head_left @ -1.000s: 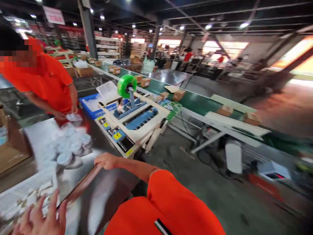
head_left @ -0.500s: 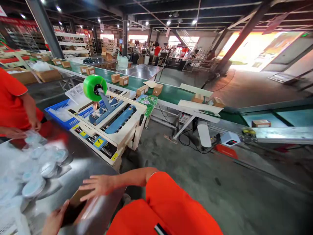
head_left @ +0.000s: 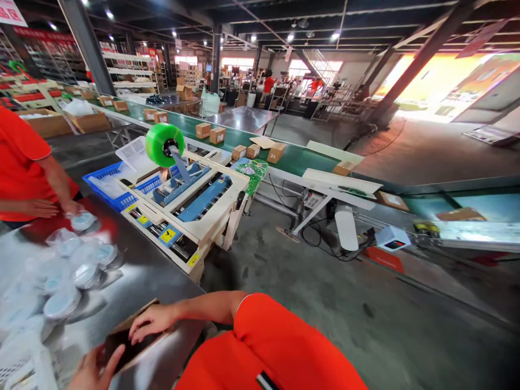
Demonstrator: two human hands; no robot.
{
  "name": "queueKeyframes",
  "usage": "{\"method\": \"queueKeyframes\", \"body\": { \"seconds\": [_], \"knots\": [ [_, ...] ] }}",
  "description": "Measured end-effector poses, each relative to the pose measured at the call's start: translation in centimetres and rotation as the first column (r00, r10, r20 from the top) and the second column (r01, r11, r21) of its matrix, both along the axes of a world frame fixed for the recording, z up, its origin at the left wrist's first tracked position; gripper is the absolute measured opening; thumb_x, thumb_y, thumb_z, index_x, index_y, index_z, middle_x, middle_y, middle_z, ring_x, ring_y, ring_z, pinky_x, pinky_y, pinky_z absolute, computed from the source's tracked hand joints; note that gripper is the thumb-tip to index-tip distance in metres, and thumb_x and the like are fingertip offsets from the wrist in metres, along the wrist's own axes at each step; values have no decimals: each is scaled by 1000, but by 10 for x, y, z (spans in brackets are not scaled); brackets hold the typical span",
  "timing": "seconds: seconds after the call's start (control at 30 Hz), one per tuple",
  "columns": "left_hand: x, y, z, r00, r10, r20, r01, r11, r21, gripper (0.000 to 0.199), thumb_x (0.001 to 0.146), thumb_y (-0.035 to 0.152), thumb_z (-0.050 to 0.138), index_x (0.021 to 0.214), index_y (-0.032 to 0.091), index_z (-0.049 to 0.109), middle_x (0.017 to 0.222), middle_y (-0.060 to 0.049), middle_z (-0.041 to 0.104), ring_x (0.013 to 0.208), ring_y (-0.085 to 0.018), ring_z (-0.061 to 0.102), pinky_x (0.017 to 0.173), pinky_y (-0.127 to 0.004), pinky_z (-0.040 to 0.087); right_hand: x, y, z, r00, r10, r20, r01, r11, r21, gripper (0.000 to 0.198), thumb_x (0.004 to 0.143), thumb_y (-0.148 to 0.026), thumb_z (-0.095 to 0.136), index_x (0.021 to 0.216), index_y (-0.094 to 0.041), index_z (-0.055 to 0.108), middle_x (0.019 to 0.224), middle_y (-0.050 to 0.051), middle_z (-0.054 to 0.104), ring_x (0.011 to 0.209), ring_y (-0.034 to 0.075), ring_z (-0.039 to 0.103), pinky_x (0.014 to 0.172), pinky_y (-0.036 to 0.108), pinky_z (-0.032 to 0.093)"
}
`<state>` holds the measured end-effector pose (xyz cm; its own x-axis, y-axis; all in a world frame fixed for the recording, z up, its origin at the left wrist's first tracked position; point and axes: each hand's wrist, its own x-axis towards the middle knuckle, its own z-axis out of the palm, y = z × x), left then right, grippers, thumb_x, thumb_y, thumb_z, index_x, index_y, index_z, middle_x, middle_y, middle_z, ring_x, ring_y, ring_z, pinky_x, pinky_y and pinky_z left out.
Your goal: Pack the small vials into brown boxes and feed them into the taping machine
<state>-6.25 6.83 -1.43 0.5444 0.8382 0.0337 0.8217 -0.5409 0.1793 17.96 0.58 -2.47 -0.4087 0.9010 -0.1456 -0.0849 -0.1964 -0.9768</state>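
At the lower left, a small cardboard box (head_left: pixel 134 360) with a dark, open interior lies on the metal table (head_left: pixel 158 276). My left hand (head_left: pixel 95 369) grips the near left end of it, thumb along the edge. My right hand (head_left: pixel 152 323) reaches over the far wall, its slightly bent fingers apart above the opening and nothing seen between them. Beyond the box lie several round, pale-blue-topped items in clear plastic (head_left: pixel 63 302). Whether anything is inside the box is too dark to tell.
A co-worker in an orange shirt (head_left: pixel 24 157) handles a wrapped round item at the left. A taping machine (head_left: pixel 195 211) with a green tape roll (head_left: pixel 164 145) stands past the table. Behind it, a green conveyor (head_left: pixel 298 157) carries several cartons. A white basket (head_left: pixel 24 368) sits lower left.
My right hand has dropped from spread over the box's far side to its opening, fingers more bent. The co-worker's hand has moved onto a round item. Cartons have shifted along the conveyor.
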Motion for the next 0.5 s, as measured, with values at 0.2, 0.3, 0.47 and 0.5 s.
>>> {"method": "queueKeyframes", "body": {
  "seconds": [0.2,0.3,0.47,0.5],
  "knots": [
    [9,-21,-10,912,-152,381,244,948,-204,17,60,50,69,70,49,82,90,2,86,94,-36,83,87,-46,66,-4,-4,11,993,2,121,3,999,-43,18,92,-9,78,80,-22,76,80,-9,76,78,9,78,78,13,55],
    [27,-25,-5,979,-178,95,182,983,-33,22,82,42,59,74,35,79,89,-6,84,96,-36,81,89,-51,63,-6,4,28,947,65,314,-82,996,41,16,92,-7,81,83,-16,71,83,-5,76,86,11,77,80,15,56],
    [35,-40,-19,995,101,-14,-93,957,274,26,88,45,55,75,30,72,89,-11,79,104,-42,76,81,-56,57,-16,13,61,596,-208,776,-257,866,429,17,94,-31,86,104,-21,76,114,4,83,110,22,76,91,27,60],
    [33,-42,-24,988,147,49,-155,950,273,27,83,52,57,72,31,71,87,-12,78,106,-46,75,79,-59,55,-18,12,64,517,-323,793,-255,826,502,27,96,-40,85,115,-21,76,127,8,81,119,24,74,97,32,60]
  ]
}}
